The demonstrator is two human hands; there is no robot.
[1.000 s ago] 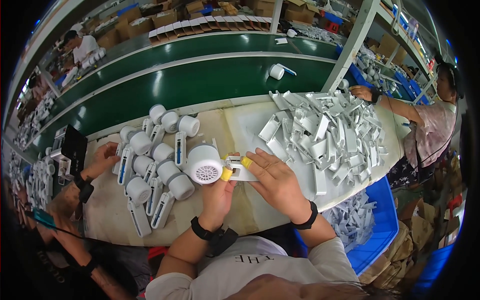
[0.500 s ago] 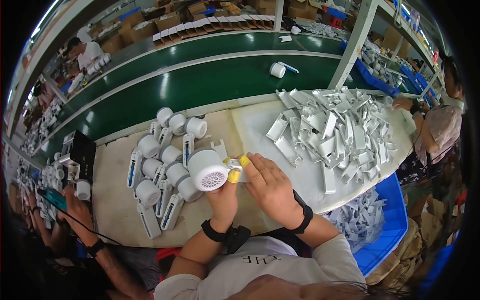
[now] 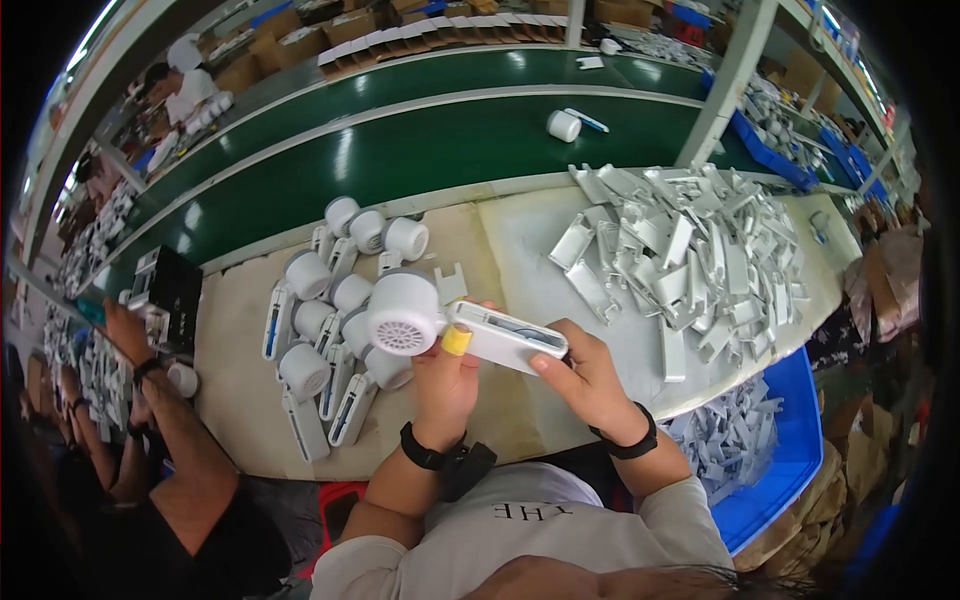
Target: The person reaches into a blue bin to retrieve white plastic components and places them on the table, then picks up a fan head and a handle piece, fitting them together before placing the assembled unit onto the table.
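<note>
A white hair dryer (image 3: 402,312) with a round grilled head is held in front of me above the table. My left hand (image 3: 445,385) is closed on it at the neck, where head and handle meet; yellow tape wraps the left thumb. My right hand (image 3: 592,385) grips the far end of the white handle (image 3: 505,338), with its thumb on the side. The handle's upward face lies open, showing dark parts and wiring inside. Left of and behind it lie several similar hair dryers (image 3: 304,370) with handles folded down. A loose white handle shell (image 3: 451,284) rests just beyond the held head.
A large heap of white handle shells (image 3: 690,255) covers the table's right side. A blue bin (image 3: 790,480) of small plastic parts stands at the lower right. Beyond runs a green conveyor (image 3: 450,147) carrying a white dryer head (image 3: 563,125). A co-worker's arm (image 3: 185,420) is at left.
My right hand has moved from the neck to the handle's far end. The handle now points right with its open face showing. The co-worker's hand at left has moved farther away.
</note>
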